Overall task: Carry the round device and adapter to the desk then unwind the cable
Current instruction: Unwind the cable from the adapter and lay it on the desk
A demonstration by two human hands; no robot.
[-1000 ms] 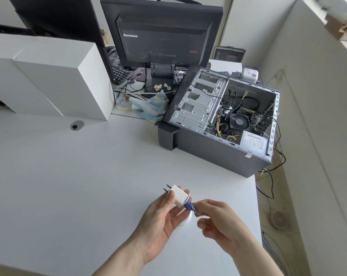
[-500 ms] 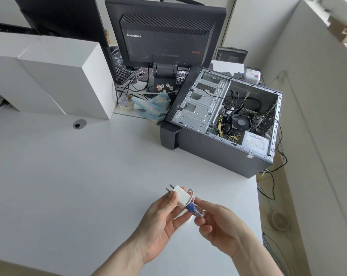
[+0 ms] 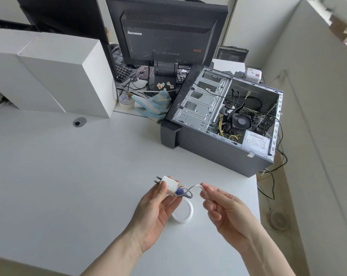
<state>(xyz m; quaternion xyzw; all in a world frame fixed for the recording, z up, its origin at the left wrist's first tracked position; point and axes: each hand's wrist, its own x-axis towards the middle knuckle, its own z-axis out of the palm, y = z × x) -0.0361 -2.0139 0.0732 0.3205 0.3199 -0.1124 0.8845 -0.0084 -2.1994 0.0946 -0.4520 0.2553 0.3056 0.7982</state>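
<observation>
Above the white desk (image 3: 69, 186), my left hand (image 3: 154, 212) grips a small white plug adapter (image 3: 169, 185) with its two prongs pointing left. A blue connector (image 3: 179, 192) sticks out of the adapter's right side. From it a white cable (image 3: 194, 187) runs right to my right hand (image 3: 224, 208), which pinches it between thumb and fingers. Below the adapter, a round white ring-shaped device (image 3: 185, 215) shows, partly hidden behind my left palm; whether it rests on the desk or hangs, I cannot tell.
An open computer case (image 3: 224, 120) lies on its side at the desk's right rear. A black monitor (image 3: 166, 30) stands behind it, a white box (image 3: 55, 74) at the left rear. A tape roll (image 3: 125, 100) and a blue cloth (image 3: 152, 104) lie between. The desk edge is right of my hands.
My right hand has moved right, away from the adapter, drawing a length of white cable out. The round white device has come into view below my left hand.
</observation>
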